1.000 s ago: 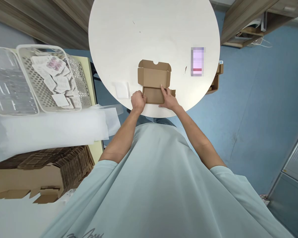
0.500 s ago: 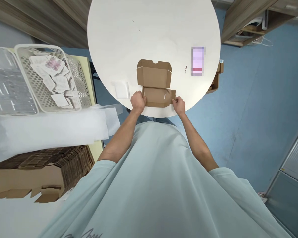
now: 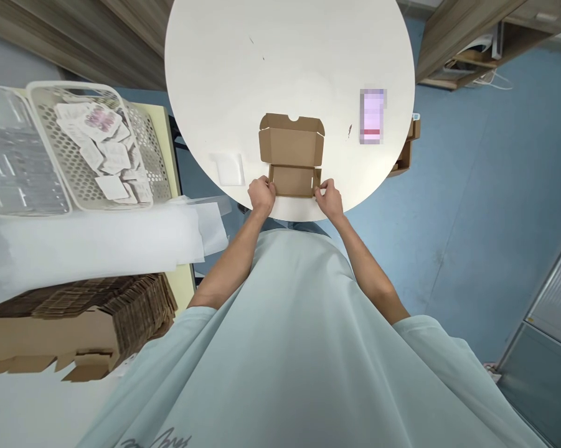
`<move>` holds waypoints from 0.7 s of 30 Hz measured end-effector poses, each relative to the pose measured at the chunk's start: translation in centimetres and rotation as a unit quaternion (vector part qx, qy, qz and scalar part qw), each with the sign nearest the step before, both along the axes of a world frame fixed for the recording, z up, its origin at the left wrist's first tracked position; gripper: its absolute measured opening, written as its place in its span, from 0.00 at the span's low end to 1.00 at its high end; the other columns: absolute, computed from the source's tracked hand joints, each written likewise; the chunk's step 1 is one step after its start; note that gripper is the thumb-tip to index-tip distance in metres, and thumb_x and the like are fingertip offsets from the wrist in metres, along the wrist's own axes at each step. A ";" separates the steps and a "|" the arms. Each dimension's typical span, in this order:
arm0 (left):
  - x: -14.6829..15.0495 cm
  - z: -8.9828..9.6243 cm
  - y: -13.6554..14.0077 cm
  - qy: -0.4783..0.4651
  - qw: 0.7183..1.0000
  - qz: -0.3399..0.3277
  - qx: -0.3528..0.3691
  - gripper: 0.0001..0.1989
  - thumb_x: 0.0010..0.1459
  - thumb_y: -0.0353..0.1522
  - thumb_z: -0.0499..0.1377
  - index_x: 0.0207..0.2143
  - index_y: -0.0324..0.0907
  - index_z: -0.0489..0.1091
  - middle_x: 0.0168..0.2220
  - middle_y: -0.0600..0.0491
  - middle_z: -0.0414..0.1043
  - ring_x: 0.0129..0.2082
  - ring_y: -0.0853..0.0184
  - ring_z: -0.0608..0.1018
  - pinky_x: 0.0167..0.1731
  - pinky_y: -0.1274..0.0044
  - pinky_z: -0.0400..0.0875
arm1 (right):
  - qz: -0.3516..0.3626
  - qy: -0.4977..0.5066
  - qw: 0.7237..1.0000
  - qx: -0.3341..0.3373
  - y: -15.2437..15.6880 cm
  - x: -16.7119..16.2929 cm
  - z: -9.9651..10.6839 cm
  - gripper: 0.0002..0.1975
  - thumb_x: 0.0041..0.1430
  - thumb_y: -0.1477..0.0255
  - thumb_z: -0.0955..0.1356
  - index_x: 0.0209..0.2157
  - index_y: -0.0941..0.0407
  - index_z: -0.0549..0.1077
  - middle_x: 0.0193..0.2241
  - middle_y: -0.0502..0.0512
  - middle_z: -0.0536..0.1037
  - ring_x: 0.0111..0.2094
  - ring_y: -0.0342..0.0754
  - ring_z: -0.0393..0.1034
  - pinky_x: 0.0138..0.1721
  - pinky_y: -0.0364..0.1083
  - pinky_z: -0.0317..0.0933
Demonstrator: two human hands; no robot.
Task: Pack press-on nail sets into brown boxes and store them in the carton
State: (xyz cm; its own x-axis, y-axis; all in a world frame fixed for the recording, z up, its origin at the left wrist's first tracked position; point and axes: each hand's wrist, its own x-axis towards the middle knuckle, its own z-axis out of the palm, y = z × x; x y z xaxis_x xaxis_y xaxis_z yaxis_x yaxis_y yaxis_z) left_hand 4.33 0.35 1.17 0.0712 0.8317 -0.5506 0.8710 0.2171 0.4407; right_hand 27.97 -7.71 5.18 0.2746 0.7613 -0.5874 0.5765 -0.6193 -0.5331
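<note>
A brown cardboard box (image 3: pixel 293 181) lies near the front edge of the round white table (image 3: pixel 289 56), its lid (image 3: pixel 292 146) raised and leaning away from me. My left hand (image 3: pixel 262 195) is closed on the box's left side wall, thumb toward the inside. On the opposite end, my right hand (image 3: pixel 329 198) pinches the right side wall, which stands upright. The inside of the box is bare cardboard. Left of my left hand lies a small white square packet (image 3: pixel 230 170).
A phone-like blurred object (image 3: pixel 372 116) lies on the table's right. To the left are a white basket (image 3: pixel 68 146) of paper packets, clear plastic trays (image 3: pixel 21 158), white sheets (image 3: pixel 98 239) and a stack of folded cardboard boxes (image 3: pixel 140 311). Shelving (image 3: pixel 467 56) stands back right.
The box's right end flap, which stuck outward, is now folded up and in as a wall. My right hand has moved left with it. My left hand stays at the left side.
</note>
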 end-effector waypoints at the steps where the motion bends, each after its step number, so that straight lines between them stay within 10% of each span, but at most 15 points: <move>1: 0.3 0.4 0.0 0.026 1.000 0.010 -0.002 0.12 0.75 0.31 0.53 0.48 0.43 0.78 0.45 0.40 0.84 0.49 0.49 0.84 0.55 0.60 0.76 | 0.018 -0.001 1.000 0.005 0.1 -0.3 0.2 0.12 0.79 0.56 0.65 0.52 0.50 0.67 0.48 0.62 0.85 0.44 0.60 0.83 0.55 0.58 0.73; 21: 1.6 2.3 -1.6 0.014 0.999 0.043 0.005 0.09 0.75 0.32 0.58 0.42 0.44 0.78 0.47 0.39 0.82 0.50 0.47 0.82 0.55 0.60 0.74 | 0.138 -0.164 0.973 -0.085 4.4 -1.6 0.9 0.15 0.80 0.73 0.59 0.53 0.61 0.76 0.50 0.79 0.84 0.51 0.70 0.81 0.53 0.61 0.72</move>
State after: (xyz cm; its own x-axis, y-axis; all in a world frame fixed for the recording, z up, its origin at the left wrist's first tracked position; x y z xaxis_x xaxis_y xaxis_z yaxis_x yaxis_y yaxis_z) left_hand 5.90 -1.21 3.45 -0.0157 0.8400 -0.5424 0.8618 0.2865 0.4187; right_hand 26.36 -3.33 6.08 0.2668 0.7326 -0.6261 0.8552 -0.4795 -0.1967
